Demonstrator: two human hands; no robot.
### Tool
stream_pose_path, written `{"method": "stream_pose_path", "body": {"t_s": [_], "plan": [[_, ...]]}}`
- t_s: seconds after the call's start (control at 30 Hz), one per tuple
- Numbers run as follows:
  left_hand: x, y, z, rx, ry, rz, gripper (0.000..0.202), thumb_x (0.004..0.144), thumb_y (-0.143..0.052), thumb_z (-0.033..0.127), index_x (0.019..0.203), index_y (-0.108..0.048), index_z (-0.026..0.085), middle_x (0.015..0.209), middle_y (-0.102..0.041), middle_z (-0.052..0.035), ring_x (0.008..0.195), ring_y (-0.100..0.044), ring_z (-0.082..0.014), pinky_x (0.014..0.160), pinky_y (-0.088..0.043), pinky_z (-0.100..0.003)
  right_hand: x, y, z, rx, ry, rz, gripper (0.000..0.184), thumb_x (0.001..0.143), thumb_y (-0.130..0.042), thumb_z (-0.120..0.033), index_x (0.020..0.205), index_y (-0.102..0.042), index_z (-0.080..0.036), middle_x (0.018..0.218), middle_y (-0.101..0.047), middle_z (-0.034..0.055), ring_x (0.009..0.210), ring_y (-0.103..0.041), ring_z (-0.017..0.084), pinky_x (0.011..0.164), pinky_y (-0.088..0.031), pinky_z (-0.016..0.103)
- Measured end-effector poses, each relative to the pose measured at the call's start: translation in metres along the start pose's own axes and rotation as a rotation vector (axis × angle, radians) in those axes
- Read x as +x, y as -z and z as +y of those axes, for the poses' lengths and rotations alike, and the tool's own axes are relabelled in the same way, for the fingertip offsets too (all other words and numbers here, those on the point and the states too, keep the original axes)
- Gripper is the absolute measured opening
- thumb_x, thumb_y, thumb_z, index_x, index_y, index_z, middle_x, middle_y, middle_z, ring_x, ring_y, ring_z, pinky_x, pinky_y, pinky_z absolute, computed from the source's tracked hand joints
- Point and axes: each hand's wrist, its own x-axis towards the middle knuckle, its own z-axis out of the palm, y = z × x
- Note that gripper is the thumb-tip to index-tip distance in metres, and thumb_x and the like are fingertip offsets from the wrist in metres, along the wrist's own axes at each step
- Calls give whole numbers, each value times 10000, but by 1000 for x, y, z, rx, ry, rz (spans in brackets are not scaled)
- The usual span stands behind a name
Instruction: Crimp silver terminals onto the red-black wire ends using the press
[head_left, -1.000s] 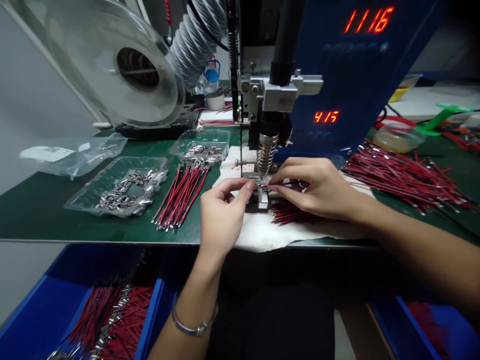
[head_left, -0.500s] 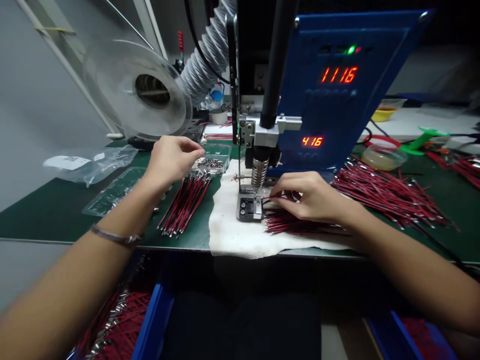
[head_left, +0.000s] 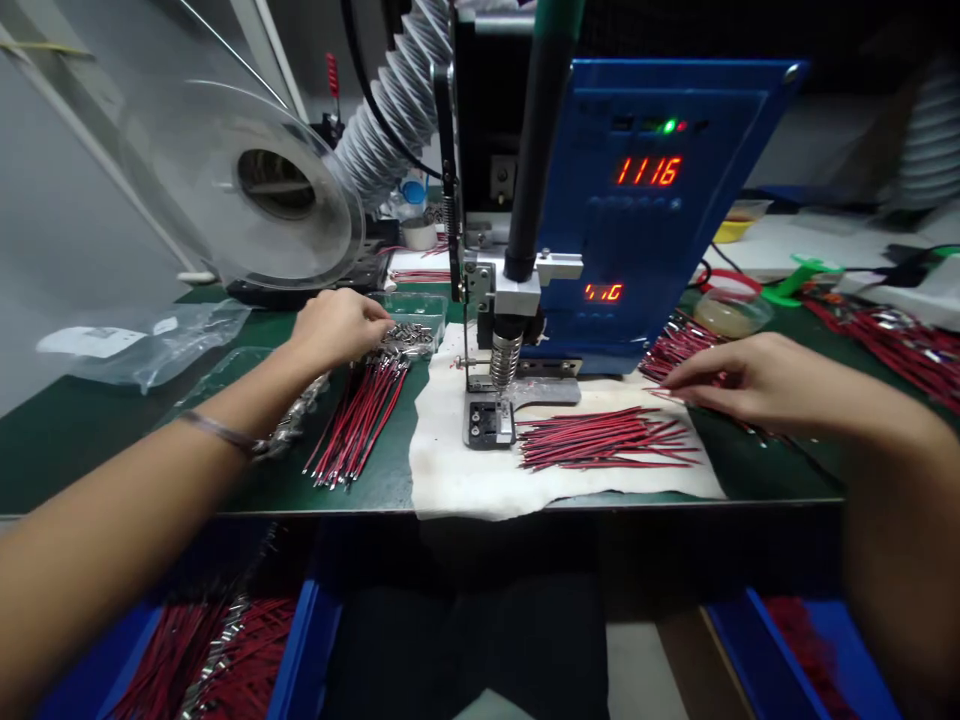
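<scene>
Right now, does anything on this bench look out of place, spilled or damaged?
Nothing looks spilled or broken. The white cloth hangs slightly over the table edge, and the red wires by the right hand lie loose and crossed, unlike the tidy bundle near the left hand.

Machine: blue press [head_left: 652,240] at the back of the green mat [head_left: 90,430] — upper red display [head_left: 649,171] reads 1116.
Reel: clear plastic reel [head_left: 247,190], left of the press.
Hose: ribbed grey hose [head_left: 390,110] above the reel.
Cloth: white cloth [head_left: 465,475] on the mat, before the press.
</scene>
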Motion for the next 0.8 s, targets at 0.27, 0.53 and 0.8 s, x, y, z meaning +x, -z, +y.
{"method": "stream_pose_path", "body": {"t_s": [0.27,0.53,0.8], "plan": [[-57,31,-69,190,127,64,310,801,-614,484,928,-730,225,591,-539,-12,558,-395,-149,672,-396,-293,6,-7,35,-151,-291,153,272,822,-532,-275,974,-728,-165,929,-726,103,841,-655,228,783,-453,337],[-96,24,-106,45,286,-231,303,700,-749,507,861,-758,251,524,-560,37,583,-471,-149,636,-250,-198,30,-8,-40,-28,304,-17,235,874,-520,-300,967,-721,-223,931,-723,37,791,-655,158,713,-461,266],[-93,18,-106,-252,302,-157,233,551,-868,297,725,-743,206,416,-491,112,461,-410,-75,594,-213,-166,93,-15,-91,4,558,-409,188,829,-591,-283,910,-744,-210,820,-716,4,702,-625,134,621,-423,239]]}}
